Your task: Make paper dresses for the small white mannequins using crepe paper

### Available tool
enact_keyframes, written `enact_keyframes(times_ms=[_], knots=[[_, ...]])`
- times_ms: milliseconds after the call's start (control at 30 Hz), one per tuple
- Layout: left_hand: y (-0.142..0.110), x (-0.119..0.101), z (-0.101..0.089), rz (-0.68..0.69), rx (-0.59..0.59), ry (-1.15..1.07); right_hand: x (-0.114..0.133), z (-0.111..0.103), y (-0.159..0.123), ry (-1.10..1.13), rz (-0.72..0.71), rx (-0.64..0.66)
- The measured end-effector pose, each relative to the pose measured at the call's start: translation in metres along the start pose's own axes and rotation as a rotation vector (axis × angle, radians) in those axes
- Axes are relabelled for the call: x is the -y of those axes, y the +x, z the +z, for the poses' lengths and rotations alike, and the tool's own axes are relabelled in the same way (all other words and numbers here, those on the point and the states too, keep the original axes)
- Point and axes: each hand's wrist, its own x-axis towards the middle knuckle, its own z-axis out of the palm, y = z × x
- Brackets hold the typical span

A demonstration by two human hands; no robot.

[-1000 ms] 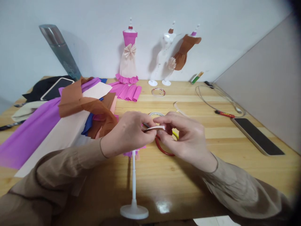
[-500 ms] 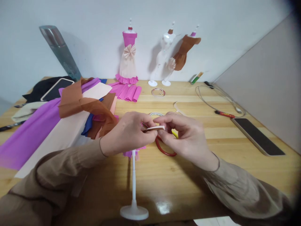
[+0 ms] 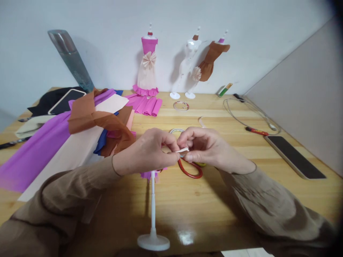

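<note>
A small brown-and-white paper strip is held up above the table, white on top and brown beneath. My left hand pinches its left end between thumb and fingers. At the other end, the thumb and curled fingers of my right hand close on the strip, though they partly hide it. Below the hands lie scissors with red handle loops, largely covered. A white stand rises from a round base under my left hand. Magenta paper shows at its top; the rest is hidden.
Brown, purple, cream and blue crepe paper sheets pile at left. Dressed mannequins stand along the wall, by a leaning spray bottle. A phone, a cable and a red-handled tool lie at right.
My right hand has shifted slightly and its fingers sit differently around the strip's right end. The strip has dropped a little and tilted. My left hand keeps its pinch.
</note>
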Motion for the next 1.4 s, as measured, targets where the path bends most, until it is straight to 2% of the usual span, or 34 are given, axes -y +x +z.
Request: enact_keyframes(times_ms=[100, 233, 367, 433, 533, 767, 867, 967, 1067, 1167, 1267, 1400], knots=[[-0.002, -0.001, 0.001, 0.014, 0.014, -0.002, -0.002, -0.004, 0.002, 0.034, -0.010, 0.069], [-0.005, -0.002, 0.001, -0.068, 0.078, -0.058, -0.005, -0.011, 0.002, 0.044, -0.026, 0.127], [-0.003, -0.005, 0.000, -0.093, 0.062, -0.121, -0.007, -0.019, -0.002, 0.046, -0.020, 0.207], [-0.002, -0.006, 0.000, -0.102, 0.045, -0.141, -0.005, -0.019, -0.005, 0.044, -0.019, 0.170], [0.000, -0.005, 0.000, -0.057, -0.006, -0.125, 0.003, -0.012, -0.009, -0.034, -0.018, 0.021], [0.000, 0.001, 0.003, 0.023, -0.071, -0.033, 0.018, 0.009, -0.009, -0.391, -0.041, -0.135], [0.000, 0.000, 0.004, 0.028, -0.068, -0.012, 0.017, 0.010, -0.007, -0.358, -0.017, -0.143], [0.000, -0.002, 0.003, 0.009, -0.052, -0.020, 0.014, 0.007, -0.007, -0.213, 0.042, -0.127], [0.001, -0.003, -0.003, -0.010, -0.001, -0.041, 0.009, 0.000, -0.007, -0.037, 0.083, -0.077], [0.001, -0.003, -0.012, -0.002, 0.128, -0.111, 0.002, -0.008, -0.006, 0.099, 0.071, 0.012], [0.001, 0.001, -0.021, -0.038, 0.289, -0.300, -0.002, -0.012, -0.005, 0.179, 0.046, 0.094], [0.003, 0.010, -0.026, -0.124, 0.433, -0.533, -0.001, -0.010, -0.004, 0.165, 0.072, 0.118]])
